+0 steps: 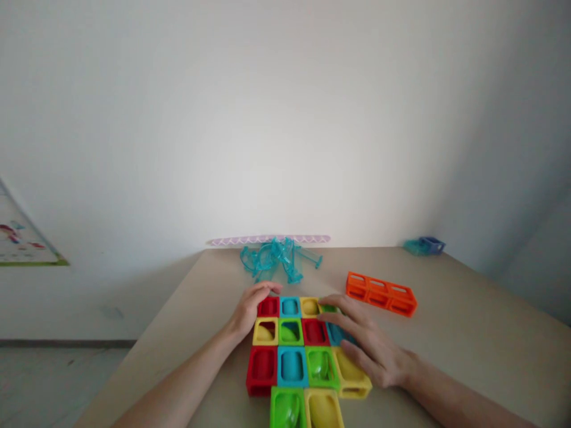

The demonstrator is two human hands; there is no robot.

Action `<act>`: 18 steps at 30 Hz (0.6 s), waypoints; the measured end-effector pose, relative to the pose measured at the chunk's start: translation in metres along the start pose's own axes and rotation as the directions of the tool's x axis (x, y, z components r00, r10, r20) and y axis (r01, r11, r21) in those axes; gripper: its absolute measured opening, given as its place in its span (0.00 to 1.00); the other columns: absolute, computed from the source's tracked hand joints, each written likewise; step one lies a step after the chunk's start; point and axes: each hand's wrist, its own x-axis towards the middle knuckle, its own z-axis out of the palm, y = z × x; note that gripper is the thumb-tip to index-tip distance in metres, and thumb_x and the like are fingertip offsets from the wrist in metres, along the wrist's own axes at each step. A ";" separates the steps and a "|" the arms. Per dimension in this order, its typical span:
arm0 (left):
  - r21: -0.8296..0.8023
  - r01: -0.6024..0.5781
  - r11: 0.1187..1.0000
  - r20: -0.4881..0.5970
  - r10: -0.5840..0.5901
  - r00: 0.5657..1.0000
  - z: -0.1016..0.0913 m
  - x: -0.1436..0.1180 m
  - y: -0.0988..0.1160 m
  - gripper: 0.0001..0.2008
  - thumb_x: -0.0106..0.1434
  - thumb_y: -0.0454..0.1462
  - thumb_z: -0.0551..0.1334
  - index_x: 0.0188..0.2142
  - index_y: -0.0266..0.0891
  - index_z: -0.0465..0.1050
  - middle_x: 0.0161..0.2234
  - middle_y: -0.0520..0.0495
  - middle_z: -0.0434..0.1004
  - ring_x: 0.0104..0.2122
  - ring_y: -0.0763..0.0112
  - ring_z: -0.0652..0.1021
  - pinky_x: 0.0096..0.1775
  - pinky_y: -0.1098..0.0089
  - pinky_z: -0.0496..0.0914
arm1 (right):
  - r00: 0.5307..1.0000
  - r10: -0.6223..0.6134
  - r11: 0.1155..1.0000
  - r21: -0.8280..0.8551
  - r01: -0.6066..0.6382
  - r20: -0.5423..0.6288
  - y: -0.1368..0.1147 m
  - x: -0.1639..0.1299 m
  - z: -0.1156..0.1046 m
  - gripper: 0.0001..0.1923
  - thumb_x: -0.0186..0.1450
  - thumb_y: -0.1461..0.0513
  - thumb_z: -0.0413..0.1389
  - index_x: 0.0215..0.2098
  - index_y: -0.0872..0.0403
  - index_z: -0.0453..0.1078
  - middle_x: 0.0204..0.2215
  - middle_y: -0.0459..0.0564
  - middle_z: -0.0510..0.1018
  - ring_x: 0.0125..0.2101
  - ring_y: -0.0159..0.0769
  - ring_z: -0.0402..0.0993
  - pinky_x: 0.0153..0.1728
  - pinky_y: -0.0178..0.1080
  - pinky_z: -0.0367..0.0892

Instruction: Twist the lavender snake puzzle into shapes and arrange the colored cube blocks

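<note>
On the beige surface (pixel 468 333) a grid of coloured hollow blocks (pixel 294 351) lies flat, red, blue, yellow and green, near the front edge, and both hands rest on it. The left hand (pixel 250 309) curls loosely against the far left corner beside a red block (pixel 268 307), grasping nothing that shows, while the right hand (pixel 370 345) lies open and flat, fingers spread over the blocks on the right side, its fingertips near a green block (pixel 329 308). Behind the grid sit a tangle of clear teal pieces (pixel 276 258), an orange three-cell block (pixel 381 293) to the right and a small blue piece (pixel 426 245) at the far corner.
</note>
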 end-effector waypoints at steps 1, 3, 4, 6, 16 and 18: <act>0.013 -0.006 1.000 0.002 0.006 1.000 0.000 0.000 0.000 0.16 0.58 0.44 0.58 0.36 0.36 0.79 0.35 0.44 0.80 0.32 0.65 0.76 0.35 0.69 0.68 | 1.000 0.011 1.000 0.006 -0.011 -0.007 0.001 0.000 0.001 0.24 0.65 0.64 0.47 0.59 0.53 0.58 0.57 0.60 0.61 0.58 0.49 0.59 0.56 0.53 0.61; 0.040 -0.015 0.999 0.020 0.015 1.000 -0.002 0.000 0.002 0.15 0.59 0.44 0.58 0.36 0.36 0.79 0.36 0.44 0.79 0.33 0.65 0.76 0.36 0.69 0.68 | 0.998 0.052 0.999 0.014 -0.051 -0.027 0.005 0.000 0.004 0.23 0.65 0.63 0.47 0.60 0.53 0.57 0.56 0.60 0.62 0.57 0.50 0.59 0.56 0.54 0.61; 0.061 -0.024 0.998 0.042 0.022 0.999 -0.003 0.000 0.003 0.15 0.59 0.43 0.58 0.37 0.36 0.78 0.37 0.44 0.79 0.32 0.65 0.76 0.35 0.69 0.67 | 0.996 0.078 0.997 0.018 -0.077 -0.040 0.006 -0.001 0.005 0.24 0.66 0.63 0.48 0.60 0.53 0.57 0.56 0.61 0.62 0.57 0.50 0.60 0.55 0.54 0.61; 0.132 -0.079 0.988 0.116 0.064 0.991 -0.006 -0.001 0.005 0.14 0.58 0.41 0.60 0.40 0.37 0.78 0.38 0.45 0.78 0.33 0.66 0.76 0.36 0.69 0.67 | 0.989 0.131 0.991 0.023 -0.129 -0.066 0.008 -0.001 0.007 0.24 0.66 0.62 0.48 0.60 0.53 0.56 0.55 0.61 0.62 0.56 0.50 0.61 0.54 0.54 0.63; 0.394 -0.242 0.887 0.205 0.172 0.964 -0.006 0.002 0.007 0.11 0.62 0.40 0.59 0.40 0.39 0.78 0.39 0.45 0.76 0.42 0.62 0.74 0.47 0.66 0.64 | 0.982 0.185 0.980 0.088 -0.181 -0.038 0.008 -0.001 0.017 0.22 0.70 0.60 0.41 0.62 0.51 0.54 0.56 0.58 0.60 0.56 0.44 0.62 0.55 0.47 0.63; 0.405 -0.226 0.886 0.181 0.164 0.970 -0.007 0.004 0.005 0.11 0.62 0.39 0.58 0.39 0.38 0.78 0.38 0.45 0.75 0.42 0.63 0.74 0.47 0.66 0.64 | 0.983 0.180 0.979 0.104 -0.175 -0.045 0.010 0.002 0.020 0.23 0.70 0.60 0.41 0.62 0.52 0.53 0.55 0.59 0.61 0.54 0.45 0.63 0.54 0.47 0.63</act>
